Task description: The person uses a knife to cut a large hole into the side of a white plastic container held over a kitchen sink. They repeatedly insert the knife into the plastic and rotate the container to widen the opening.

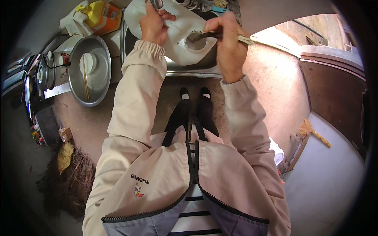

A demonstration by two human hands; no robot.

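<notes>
A large white plastic jug point(177, 44) lies tilted over the stainless steel sink point(192, 72), its round mouth towards me. My left hand point(155, 25) is at the jug's upper left, beside a metal cylinder end, likely the faucet point(156, 3); its palm is partly turned up, and whether it grips anything is unclear. My right hand point(229, 44) is closed around a thin handle with a pale, wrapped-looking end point(245, 39). The dark, curved end of this tool point(203, 36) reaches into the jug's mouth. What its tip touches inside cannot be made out.
Left of the sink, a steel basin point(90, 70) holds a white bowl point(88, 63) and chopsticks point(85, 79). Behind it stands a yellow and orange jug point(107, 19) with a white cloth point(78, 22). A turquoise-handled tool point(218, 9) lies behind the sink. A small straw brush point(314, 132) is at right.
</notes>
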